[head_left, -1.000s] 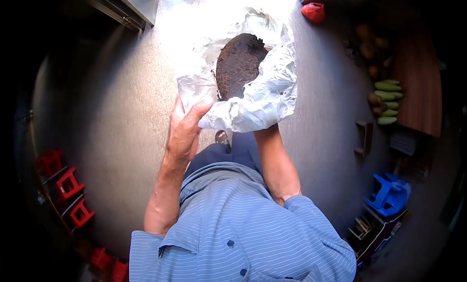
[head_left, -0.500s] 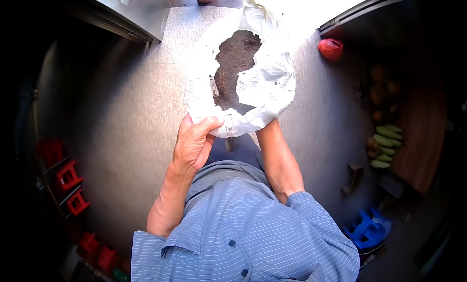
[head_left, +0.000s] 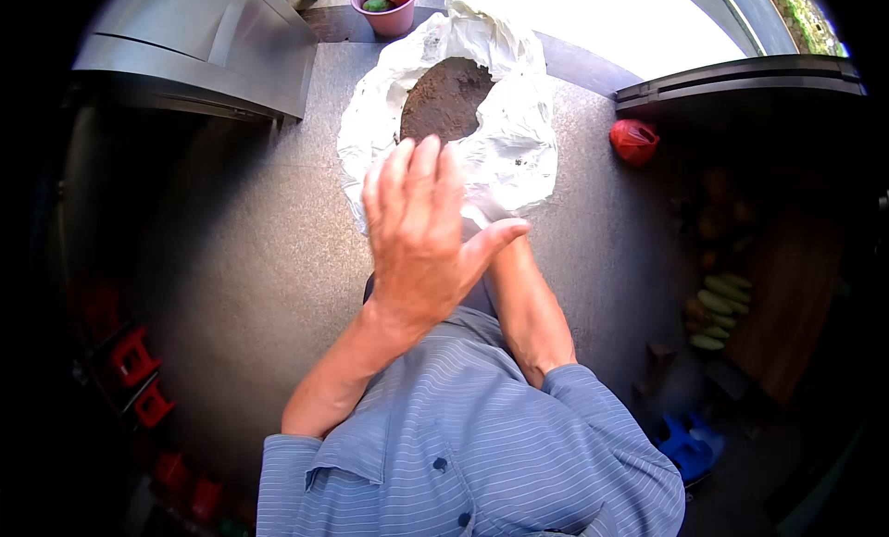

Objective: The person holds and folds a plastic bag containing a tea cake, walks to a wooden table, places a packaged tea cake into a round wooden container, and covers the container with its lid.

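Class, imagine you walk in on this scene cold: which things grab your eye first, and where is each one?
First comes the left hand, raised open with fingers spread in the middle of the view. Behind it sits a white plastic bag holding dark brown soil; the right hand is hidden under it. Off to the right a small red bag lies on the grey floor.
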The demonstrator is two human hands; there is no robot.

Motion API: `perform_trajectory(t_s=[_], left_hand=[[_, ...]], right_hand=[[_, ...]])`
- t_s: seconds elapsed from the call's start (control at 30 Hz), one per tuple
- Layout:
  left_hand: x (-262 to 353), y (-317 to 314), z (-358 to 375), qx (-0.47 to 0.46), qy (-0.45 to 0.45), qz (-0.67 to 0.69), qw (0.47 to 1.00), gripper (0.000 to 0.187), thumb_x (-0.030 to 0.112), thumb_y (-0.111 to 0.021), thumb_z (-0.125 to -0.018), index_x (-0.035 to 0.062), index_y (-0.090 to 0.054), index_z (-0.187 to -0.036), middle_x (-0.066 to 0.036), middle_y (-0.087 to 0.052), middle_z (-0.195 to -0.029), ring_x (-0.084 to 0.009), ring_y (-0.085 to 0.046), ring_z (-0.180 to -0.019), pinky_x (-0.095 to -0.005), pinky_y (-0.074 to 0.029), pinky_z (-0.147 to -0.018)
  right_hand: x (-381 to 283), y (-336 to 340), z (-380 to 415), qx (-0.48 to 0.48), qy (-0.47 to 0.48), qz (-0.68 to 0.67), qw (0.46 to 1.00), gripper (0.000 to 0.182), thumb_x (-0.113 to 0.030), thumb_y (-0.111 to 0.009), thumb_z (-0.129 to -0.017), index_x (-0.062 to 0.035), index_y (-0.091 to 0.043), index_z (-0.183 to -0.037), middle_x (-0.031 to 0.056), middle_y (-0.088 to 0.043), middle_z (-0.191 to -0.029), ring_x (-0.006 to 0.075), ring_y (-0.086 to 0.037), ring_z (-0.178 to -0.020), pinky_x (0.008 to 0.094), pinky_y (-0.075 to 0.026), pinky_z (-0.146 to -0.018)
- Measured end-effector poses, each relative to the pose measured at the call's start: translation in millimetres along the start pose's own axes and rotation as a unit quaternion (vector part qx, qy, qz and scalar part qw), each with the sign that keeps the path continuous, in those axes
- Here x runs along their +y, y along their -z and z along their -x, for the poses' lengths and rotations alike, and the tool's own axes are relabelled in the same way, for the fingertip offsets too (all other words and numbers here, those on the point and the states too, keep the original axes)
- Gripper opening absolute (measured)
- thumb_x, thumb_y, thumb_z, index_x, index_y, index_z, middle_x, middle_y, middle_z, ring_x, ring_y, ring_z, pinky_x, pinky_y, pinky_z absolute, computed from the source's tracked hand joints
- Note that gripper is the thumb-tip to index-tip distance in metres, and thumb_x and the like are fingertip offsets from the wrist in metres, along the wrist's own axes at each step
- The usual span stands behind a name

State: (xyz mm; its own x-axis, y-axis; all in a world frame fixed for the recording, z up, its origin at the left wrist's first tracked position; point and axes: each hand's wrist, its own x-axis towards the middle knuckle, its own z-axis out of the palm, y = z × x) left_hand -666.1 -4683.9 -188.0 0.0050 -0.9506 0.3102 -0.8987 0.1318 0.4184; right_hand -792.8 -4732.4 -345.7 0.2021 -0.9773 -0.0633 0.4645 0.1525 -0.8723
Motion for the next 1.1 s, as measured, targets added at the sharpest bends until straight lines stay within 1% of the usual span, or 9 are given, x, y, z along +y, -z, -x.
perform_trajectory(t_s=[0.2, 0.3, 0.33, 0.43, 0.63, 0.8, 0.9, 1.03, 1.1], left_hand=[[9, -54, -37, -0.068, -0.097, 0.066, 0.991, 0.059, 0.029, -0.072, -0.085, 0.0004, -0.054, -0.133, -0.018, -0.055, -0.134, -0.0342, -0.052, -0.121, -0.0465, -0.040, -0.103], [5, -57, -57, -0.124, -0.080, 0.128, 0.981, 0.051, 0.014, -0.069, -0.084, 0.0029, -0.054, -0.131, -0.015, -0.054, -0.135, -0.0332, -0.054, -0.118, -0.0428, -0.046, -0.094], [0, -62, -63, -0.110, -0.094, 0.128, 0.981, 0.046, 0.010, -0.065, -0.084, 0.0019, -0.055, -0.128, -0.016, -0.054, -0.134, -0.0325, -0.056, -0.113, -0.0404, -0.050, -0.082], [-2, -61, -70, -0.162, -0.068, 0.163, 0.971, 0.051, 0.012, -0.069, -0.084, 0.0011, -0.054, -0.132, -0.018, -0.052, -0.138, -0.0347, -0.056, -0.118, -0.0419, -0.052, -0.086], [-19, -45, -68, -0.099, 0.027, 0.146, 0.984, 0.065, 0.021, -0.076, -0.084, 0.0006, -0.051, -0.140, -0.026, -0.046, -0.145, -0.0410, -0.054, -0.126, -0.0459, -0.049, -0.102], [-25, -39, -81, -0.082, 0.084, 0.076, 0.990, 0.055, 0.029, -0.068, -0.093, -0.0056, -0.054, -0.134, -0.024, -0.064, -0.121, -0.0377, -0.064, -0.112, -0.0520, -0.047, -0.098], [-27, -34, -92, -0.098, 0.106, 0.022, 0.989, 0.050, 0.027, -0.068, -0.093, -0.0054, -0.057, -0.130, -0.022, -0.066, -0.119, -0.0369, -0.064, -0.111, -0.0519, -0.047, -0.098], [-34, -44, -102, 0.064, 0.145, -0.029, 0.987, 0.046, 0.020, -0.075, -0.088, -0.0050, -0.061, -0.123, -0.018, -0.066, -0.113, -0.0332, -0.065, -0.107, -0.0494, -0.043, -0.103], [-35, -46, -103, 0.115, 0.242, 0.017, 0.963, 0.062, 0.018, -0.077, -0.086, -0.0063, -0.049, -0.135, -0.022, -0.055, -0.130, -0.0354, -0.053, -0.124, -0.0472, -0.040, -0.107]], right_hand=[[21, 11, -11, 0.004, -0.093, -0.205, 0.974, 0.043, -0.022, -0.066, -0.093, -0.0033, -0.055, -0.129, 0.0101, -0.062, -0.111, 0.0222, -0.062, -0.098, 0.0326, -0.053, -0.084], [24, 8, -27, 0.007, -0.132, -0.304, 0.943, 0.043, -0.022, -0.066, -0.093, -0.0034, -0.055, -0.129, 0.0100, -0.062, -0.111, 0.0221, -0.062, -0.098, 0.0326, -0.053, -0.084], [26, 8, -36, 0.005, -0.141, -0.329, 0.934, 0.042, -0.022, -0.066, -0.093, -0.0034, -0.055, -0.129, 0.0100, -0.062, -0.111, 0.0221, -0.062, -0.098, 0.0326, -0.053, -0.083], [34, 8, -54, 0.000, -0.163, -0.405, 0.900, 0.042, -0.022, -0.066, -0.093, -0.0035, -0.055, -0.129, 0.0100, -0.062, -0.110, 0.0221, -0.062, -0.098, 0.0325, -0.053, -0.083], [56, 9, -103, -0.023, -0.198, -0.516, 0.833, 0.042, -0.022, -0.065, -0.093, -0.0036, -0.056, -0.129, 0.0099, -0.062, -0.110, 0.0221, -0.062, -0.098, 0.0324, -0.053, -0.083], [66, 12, -135, -0.036, -0.226, -0.587, 0.777, 0.041, -0.022, -0.065, -0.093, -0.0037, -0.056, -0.129, 0.0098, -0.062, -0.110, 0.0220, -0.062, -0.097, 0.0324, -0.053, -0.083], [67, 15, -148, -0.042, -0.241, -0.616, 0.749, 0.041, -0.022, -0.065, -0.093, -0.0038, -0.056, -0.129, 0.0098, -0.062, -0.110, 0.0220, -0.062, -0.097, 0.0323, -0.053, -0.082], [64, 22, -160, -0.040, -0.261, -0.641, 0.721, 0.041, -0.022, -0.065, -0.093, -0.0039, -0.056, -0.129, 0.0097, -0.062, -0.109, 0.0220, -0.062, -0.097, 0.0323, -0.053, -0.082], [62, 27, -166, -0.035, -0.269, -0.650, 0.710, 0.041, -0.022, -0.065, -0.093, -0.0040, -0.056, -0.129, 0.0097, -0.062, -0.109, 0.0220, -0.062, -0.097, 0.0323, -0.053, -0.082]])
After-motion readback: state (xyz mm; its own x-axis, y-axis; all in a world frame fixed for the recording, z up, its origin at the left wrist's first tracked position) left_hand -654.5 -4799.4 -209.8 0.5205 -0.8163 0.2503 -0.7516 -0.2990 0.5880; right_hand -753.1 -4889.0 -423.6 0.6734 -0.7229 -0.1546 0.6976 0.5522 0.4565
